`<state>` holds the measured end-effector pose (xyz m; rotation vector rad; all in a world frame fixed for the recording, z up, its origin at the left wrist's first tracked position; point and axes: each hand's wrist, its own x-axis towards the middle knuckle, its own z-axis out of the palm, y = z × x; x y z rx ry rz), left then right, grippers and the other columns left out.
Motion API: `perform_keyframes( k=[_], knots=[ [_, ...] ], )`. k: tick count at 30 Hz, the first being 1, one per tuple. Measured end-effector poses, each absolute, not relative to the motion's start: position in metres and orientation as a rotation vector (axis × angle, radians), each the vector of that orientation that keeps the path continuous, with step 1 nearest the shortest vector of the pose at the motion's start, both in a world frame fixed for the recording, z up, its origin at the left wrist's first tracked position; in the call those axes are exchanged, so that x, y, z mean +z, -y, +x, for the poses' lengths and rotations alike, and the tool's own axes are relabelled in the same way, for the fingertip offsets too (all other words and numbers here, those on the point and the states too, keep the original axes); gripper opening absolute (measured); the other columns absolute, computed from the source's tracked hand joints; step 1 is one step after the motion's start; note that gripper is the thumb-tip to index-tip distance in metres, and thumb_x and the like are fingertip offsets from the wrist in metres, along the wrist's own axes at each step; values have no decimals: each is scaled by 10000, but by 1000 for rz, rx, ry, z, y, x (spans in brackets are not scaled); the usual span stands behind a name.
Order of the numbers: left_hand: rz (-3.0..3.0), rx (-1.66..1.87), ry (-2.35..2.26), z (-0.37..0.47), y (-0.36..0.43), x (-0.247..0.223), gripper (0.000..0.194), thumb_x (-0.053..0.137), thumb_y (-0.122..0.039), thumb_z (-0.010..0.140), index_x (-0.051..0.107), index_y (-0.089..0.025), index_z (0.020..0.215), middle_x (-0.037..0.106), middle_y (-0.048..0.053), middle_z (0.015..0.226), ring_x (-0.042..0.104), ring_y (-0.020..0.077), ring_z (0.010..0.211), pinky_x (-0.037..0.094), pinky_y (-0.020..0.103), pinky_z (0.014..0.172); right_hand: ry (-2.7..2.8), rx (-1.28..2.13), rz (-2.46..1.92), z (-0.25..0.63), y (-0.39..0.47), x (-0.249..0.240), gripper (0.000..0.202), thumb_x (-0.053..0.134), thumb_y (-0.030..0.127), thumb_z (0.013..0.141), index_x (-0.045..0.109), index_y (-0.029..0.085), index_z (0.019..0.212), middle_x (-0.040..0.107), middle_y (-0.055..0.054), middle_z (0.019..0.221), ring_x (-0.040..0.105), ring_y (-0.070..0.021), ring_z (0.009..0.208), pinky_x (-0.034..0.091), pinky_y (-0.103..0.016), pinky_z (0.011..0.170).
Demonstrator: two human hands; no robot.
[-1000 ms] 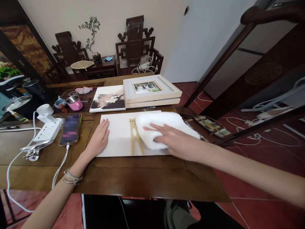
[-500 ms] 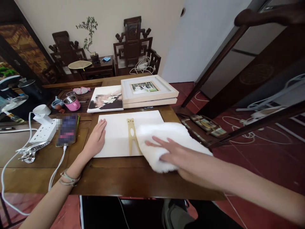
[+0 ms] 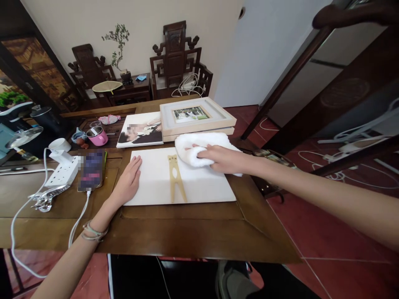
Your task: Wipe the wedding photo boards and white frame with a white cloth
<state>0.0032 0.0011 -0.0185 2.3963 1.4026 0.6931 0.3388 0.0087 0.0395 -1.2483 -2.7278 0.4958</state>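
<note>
A flat white panel (image 3: 152,187) lies on the wooden table. In its middle sits a tan, fork-shaped piece (image 3: 173,176) with two legs pointing towards me and small dark fixings at its top. My left hand (image 3: 129,180) rests flat along the panel's left edge, fingers stretched out. Over the panel's far right corner, my right hand (image 3: 220,158) grips a bunched white towel (image 3: 183,145), fingers curled into its folds. The towel covers that corner and overhangs the panel's right side.
Behind the panel are a photo print (image 3: 140,128) and stacked pale frames (image 3: 199,112). To the left lie a phone (image 3: 92,170), a white power strip (image 3: 64,172) with cables and a pink mug (image 3: 97,136). The table's edge (image 3: 271,216) slopes away at the right.
My right hand has swept the towel away from me to the panel's far right corner, uncovering the near right part and the tan piece's right leg. My left hand stays on the left edge.
</note>
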Motion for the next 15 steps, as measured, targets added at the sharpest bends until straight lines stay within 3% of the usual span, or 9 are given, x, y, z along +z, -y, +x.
perform_keyframes(
  k=[4, 7, 11, 15],
  knots=[
    [2358, 707, -1416, 3, -1, -17, 481, 302, -296, 953, 429, -112, 1379, 383, 144, 1488, 272, 225, 1419, 223, 465, 1165, 2708, 479, -1279, 336, 5, 35, 515, 371, -75, 567, 601, 186, 947, 429, -86, 1454, 212, -294, 1407, 281, -551, 1091],
    [2341, 728, -1421, 3, -1, -18, 477, 305, -300, 954, 441, -116, 1372, 390, 141, 1485, 278, 225, 1417, 227, 464, 1164, 2705, 595, -1310, 332, 50, 33, 522, 380, -79, 566, 609, 159, 970, 292, -110, 1528, 95, -293, 1421, 207, -582, 1117],
    [2359, 718, -1429, 4, 0, -18, 486, 300, -297, 954, 441, -81, 1366, 386, 155, 1484, 271, 223, 1419, 225, 450, 1167, 2709, 668, -1220, 330, 113, 27, 541, 391, -70, 550, 638, 214, 939, 313, -14, 1524, 141, -281, 1418, 231, -568, 1119],
    [2384, 676, -1417, 5, 0, -16, 487, 285, -285, 957, 415, -99, 1387, 361, 142, 1501, 250, 225, 1427, 219, 470, 1166, 2743, 707, -1171, 335, 119, 29, 531, 398, -54, 540, 630, 229, 925, 325, 6, 1519, 197, -277, 1409, 297, -531, 1106]
  ],
)
